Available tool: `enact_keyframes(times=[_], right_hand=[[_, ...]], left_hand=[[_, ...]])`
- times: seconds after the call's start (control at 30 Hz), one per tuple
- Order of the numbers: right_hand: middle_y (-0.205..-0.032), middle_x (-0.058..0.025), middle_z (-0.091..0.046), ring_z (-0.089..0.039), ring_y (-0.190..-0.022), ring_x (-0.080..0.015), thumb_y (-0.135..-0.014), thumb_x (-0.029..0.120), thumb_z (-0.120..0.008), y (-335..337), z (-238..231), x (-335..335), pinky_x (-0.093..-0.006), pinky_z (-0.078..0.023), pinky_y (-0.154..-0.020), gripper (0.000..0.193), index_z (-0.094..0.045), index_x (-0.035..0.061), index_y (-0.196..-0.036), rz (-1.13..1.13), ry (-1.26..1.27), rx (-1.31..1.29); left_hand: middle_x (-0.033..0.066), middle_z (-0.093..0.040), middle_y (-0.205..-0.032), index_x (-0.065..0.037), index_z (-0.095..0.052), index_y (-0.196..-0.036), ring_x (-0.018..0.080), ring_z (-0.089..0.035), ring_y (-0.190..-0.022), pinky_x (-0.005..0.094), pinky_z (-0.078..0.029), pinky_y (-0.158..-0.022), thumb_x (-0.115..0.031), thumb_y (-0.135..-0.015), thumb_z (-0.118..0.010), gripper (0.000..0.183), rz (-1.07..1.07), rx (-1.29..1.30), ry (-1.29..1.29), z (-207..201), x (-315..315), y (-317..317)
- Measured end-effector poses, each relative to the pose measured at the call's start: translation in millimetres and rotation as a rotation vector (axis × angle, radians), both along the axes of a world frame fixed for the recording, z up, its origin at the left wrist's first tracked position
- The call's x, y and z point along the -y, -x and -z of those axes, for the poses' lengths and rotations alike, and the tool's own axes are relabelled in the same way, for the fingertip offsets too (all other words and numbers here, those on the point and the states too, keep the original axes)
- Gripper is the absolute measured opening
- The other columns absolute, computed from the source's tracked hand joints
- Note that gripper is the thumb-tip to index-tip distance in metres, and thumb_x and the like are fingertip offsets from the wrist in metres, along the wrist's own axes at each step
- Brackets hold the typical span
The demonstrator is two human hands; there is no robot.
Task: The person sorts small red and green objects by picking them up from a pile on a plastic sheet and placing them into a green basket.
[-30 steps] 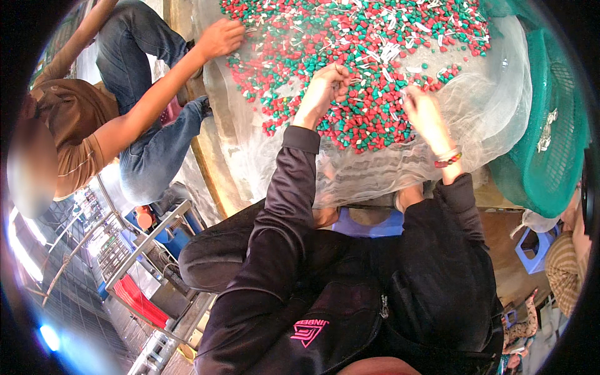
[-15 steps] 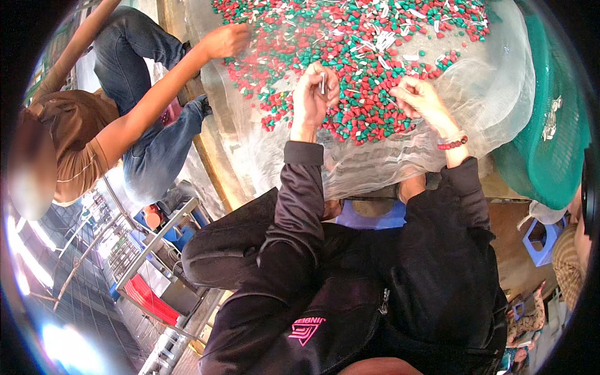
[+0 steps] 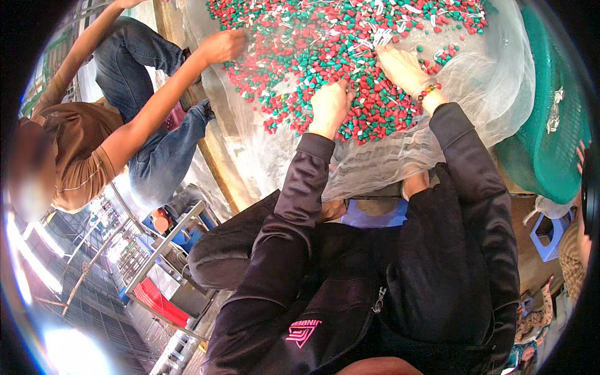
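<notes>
At the far left a co-worker in a brown shirt point(image 3: 81, 140) and blue jeans point(image 3: 165, 165) sits beside the worktop point(image 3: 220, 172), whose wooden edge runs down past the jeans. A metal frame point(image 3: 165, 244) stands below, in the background. The co-worker's hand point(image 3: 224, 47) reaches in over the left margin of the spread; it is blurred, and what it may hold cannot be made out.

Sheer white netting point(image 3: 490, 94) covers the worktop, and on it lie many small red and green pieces point(image 3: 372, 125), mixed with pale bits. The left hand point(image 3: 331, 105) comes in from below, back of the hand upward, fingers curled, at the near edge of the spread. Pieces lie to its left, beyond its knuckles and just right of its fingertips. Whether this grip is closed on anything cannot be told, since the hand hides its palm.

Between and beyond the two hands the pieces lie dense. A cluster of white strips point(image 3: 382, 35) sits at the fingertips of the right hand point(image 3: 403, 69), which stretches farther over the spread. Its thumb and fingers are close together, yet the view does not show whether the grip has closed on a strip. A beaded bracelet point(image 3: 430, 92) circles that wrist. Farther right stands a green mesh basket point(image 3: 531, 147), with a blue plastic stool point(image 3: 550, 240) below it.
</notes>
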State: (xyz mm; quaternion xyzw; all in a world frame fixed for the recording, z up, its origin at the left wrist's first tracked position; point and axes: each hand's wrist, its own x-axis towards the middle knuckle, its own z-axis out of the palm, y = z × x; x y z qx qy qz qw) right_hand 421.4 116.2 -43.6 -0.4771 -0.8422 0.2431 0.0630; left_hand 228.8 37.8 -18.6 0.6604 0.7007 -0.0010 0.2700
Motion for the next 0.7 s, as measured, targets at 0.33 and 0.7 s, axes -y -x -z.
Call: enact_keyframes(times=[0.33, 0.7], right_hand=[[-0.065, 0.0051, -0.047, -0.041, -0.05, -0.0023, -0.088, 0.021, -0.044, -47, -61, 32, -0.0177, -0.025, -0.041, 0.014, -0.053, 0.011, -0.084, 0.473, 1.158, -1.047], [-0.065, -0.0176, -0.06, -0.063, -0.063, -0.031, -0.084, 0.007, -0.045, 0, -32, 79, -0.0408, -0.049, -0.052, 0.014, -0.052, -0.0034, -0.089, 0.024, 0.092, 0.098]], left_hand=[[0.0016, -0.042, -0.071, -0.004, -0.049, -0.081, 0.0101, -0.036, -0.054, 0.0201, -0.026, -0.041, -0.023, -0.081, -0.045, 0.019, -0.519, 1.797, 0.357, -33, -28, 25], [0.0145, -0.065, -0.071, -0.008, -0.07, -0.083, 0.0305, -0.065, -0.07, 0.0405, -0.051, -0.066, -0.041, -0.072, -0.07, 0.034, 0.081, 0.042, -0.062, 4, -70, -7]])
